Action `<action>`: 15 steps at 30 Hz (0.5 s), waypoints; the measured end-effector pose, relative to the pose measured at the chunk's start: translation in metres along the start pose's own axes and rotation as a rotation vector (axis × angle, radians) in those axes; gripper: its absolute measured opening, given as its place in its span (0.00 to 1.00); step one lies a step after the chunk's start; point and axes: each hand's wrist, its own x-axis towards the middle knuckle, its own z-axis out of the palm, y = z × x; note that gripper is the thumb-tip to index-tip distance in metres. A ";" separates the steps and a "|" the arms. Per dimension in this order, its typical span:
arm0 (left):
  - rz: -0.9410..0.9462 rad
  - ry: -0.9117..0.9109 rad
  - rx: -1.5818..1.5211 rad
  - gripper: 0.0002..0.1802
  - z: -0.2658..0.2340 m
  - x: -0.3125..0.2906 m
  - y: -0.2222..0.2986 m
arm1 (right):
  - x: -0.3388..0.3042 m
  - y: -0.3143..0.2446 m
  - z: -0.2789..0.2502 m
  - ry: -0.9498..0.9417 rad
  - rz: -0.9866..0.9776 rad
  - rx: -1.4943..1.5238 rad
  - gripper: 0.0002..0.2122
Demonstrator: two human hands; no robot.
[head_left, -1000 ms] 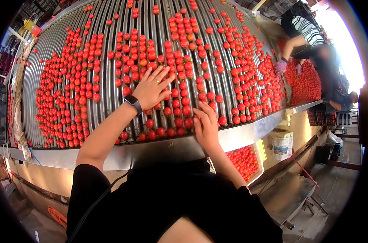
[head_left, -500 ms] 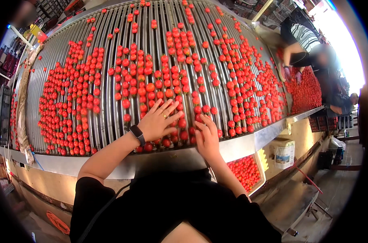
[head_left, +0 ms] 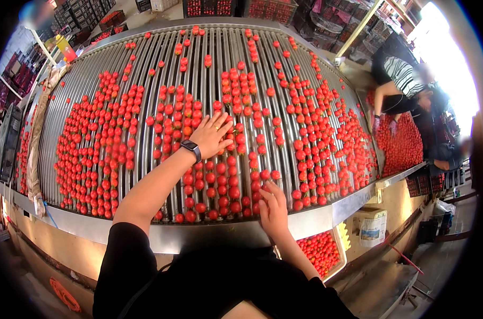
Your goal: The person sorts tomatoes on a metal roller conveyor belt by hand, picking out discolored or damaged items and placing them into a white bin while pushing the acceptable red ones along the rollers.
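Small red tomatoes (head_left: 220, 181) lie in rows in the grooves of a wide metal roller table (head_left: 146, 154). Over the middle of it my left hand (head_left: 211, 135) lies palm down, open, its fingers stretched over the tomatoes; a dark watch is on that wrist. What lies beneath the palm is hidden. Closer to me, my right hand (head_left: 275, 212) is at the table's near metal edge (head_left: 305, 220). Its fingers are slightly bent and apart, beside a few tomatoes, with nothing visibly gripped.
Below the near edge, right of my right forearm, stands a pale crate of tomatoes (head_left: 321, 252). A white tub (head_left: 372, 228) is farther right. Across the table's right end, another person (head_left: 404, 74) bends over a tomato heap (head_left: 401, 141). Stacked crates (head_left: 268, 9) stand behind.
My left hand has slid farther away across the rollers, uncovering tomatoes near the edge. My right hand stays by the near edge, fingers a little more bent. The view has tilted upward.
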 end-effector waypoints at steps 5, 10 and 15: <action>-0.083 0.074 -0.011 0.34 -0.014 0.038 -0.017 | 0.000 0.005 -0.005 -0.019 -0.001 -0.013 0.13; -0.096 0.075 -0.027 0.34 0.002 0.061 -0.036 | 0.000 0.008 -0.010 -0.010 0.005 0.001 0.13; -0.231 0.169 0.059 0.33 -0.003 0.095 -0.035 | 0.001 0.016 -0.014 -0.017 0.001 -0.031 0.14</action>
